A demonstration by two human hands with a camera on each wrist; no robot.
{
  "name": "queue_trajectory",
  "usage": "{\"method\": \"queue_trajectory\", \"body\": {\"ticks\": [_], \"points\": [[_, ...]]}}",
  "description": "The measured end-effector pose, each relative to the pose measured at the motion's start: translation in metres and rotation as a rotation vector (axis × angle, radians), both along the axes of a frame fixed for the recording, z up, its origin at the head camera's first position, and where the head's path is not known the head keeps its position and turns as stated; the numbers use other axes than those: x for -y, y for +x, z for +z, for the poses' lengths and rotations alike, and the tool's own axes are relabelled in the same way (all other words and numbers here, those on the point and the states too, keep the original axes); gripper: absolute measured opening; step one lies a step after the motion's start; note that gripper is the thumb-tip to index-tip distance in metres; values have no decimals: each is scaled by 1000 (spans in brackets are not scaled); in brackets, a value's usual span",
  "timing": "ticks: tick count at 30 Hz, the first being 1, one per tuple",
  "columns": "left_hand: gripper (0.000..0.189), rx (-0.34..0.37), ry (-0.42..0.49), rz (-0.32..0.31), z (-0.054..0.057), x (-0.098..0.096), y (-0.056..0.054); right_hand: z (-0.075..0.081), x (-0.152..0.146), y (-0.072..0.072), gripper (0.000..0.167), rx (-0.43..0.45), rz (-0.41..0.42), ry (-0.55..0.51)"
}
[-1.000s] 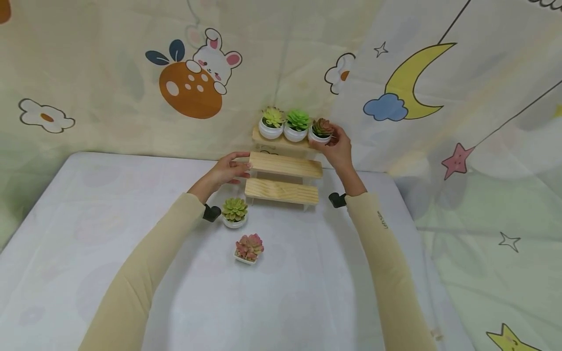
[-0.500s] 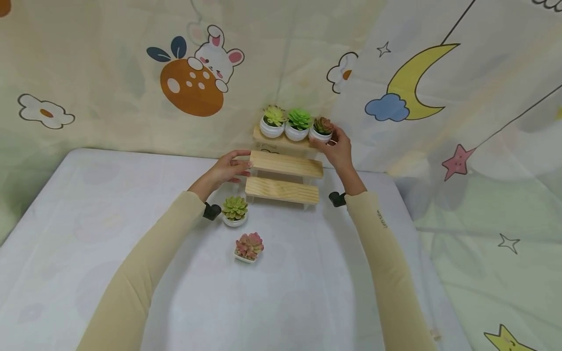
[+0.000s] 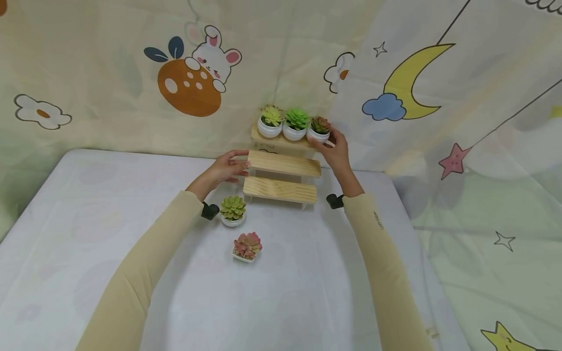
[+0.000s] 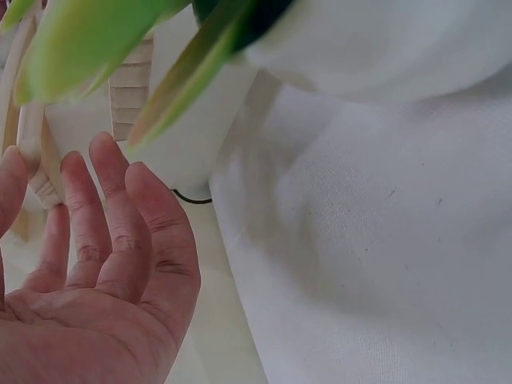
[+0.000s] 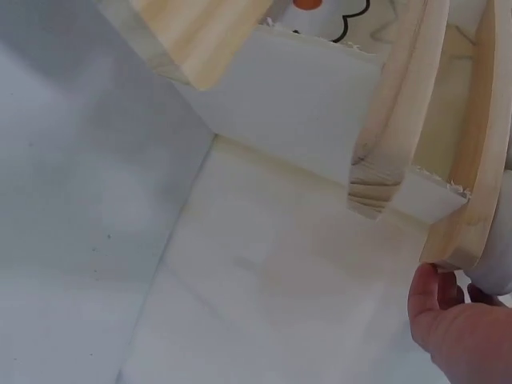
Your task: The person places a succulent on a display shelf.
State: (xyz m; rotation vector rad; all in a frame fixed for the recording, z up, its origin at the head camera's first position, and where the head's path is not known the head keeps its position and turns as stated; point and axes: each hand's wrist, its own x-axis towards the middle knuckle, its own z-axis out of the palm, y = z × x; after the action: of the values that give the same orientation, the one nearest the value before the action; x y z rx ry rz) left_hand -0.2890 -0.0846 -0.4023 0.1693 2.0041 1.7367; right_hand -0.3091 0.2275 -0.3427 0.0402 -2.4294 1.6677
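A three-tier wooden display stand stands at the back of the table. On its top tier sit a yellow-green potted succulent, a bright green potted succulent and a reddish-brown potted succulent. My right hand grips that reddish-brown one's white pot at the tier's right end; in the right wrist view, my fingers are against the plank end. My left hand, fingers loosely spread, touches the middle tier's left end with its fingertips.
A green potted succulent stands on the white-covered table, close to my left wrist. Nearer the front is a pink succulent in a square white pot. A printed cloth hangs right behind the stand.
Both hands, the stand and the plants keep nearly the same places. The head view has shifted only slightly.
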Motion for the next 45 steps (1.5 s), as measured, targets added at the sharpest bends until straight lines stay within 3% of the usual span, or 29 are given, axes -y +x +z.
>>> {"method": "queue_trajectory", "body": {"ticks": [1,9,16,20,22,25,28,31,40,45], "points": [[59,7,3,-3,3,0,3,-1,-1,1,64,0,13,-18],[59,13,10,8,-3,2,2,-5,-4,22,67,-7,29,-137],[58,13,-2,6,0,-1,0,-12,-6,49,56,-140,-9,-167],[57,22,0,12,1,-3,-1,-17,-1,69,45,-230,21,-256],[58,19,-3,10,1,-3,-1,-21,3,78,43,-252,97,-321],[58,18,1,18,1,-3,-3,-31,11,91,47,-246,291,-378],[56,20,9,25,0,-2,-3,-44,21,102,64,-198,506,-344],[56,26,13,24,-1,0,-4,-55,33,112,78,-141,663,-239],[57,28,5,29,-1,-1,-5,-77,62,139,76,62,974,-71],[57,28,13,33,-2,-2,-4,-86,79,154,77,134,1000,107]]}}
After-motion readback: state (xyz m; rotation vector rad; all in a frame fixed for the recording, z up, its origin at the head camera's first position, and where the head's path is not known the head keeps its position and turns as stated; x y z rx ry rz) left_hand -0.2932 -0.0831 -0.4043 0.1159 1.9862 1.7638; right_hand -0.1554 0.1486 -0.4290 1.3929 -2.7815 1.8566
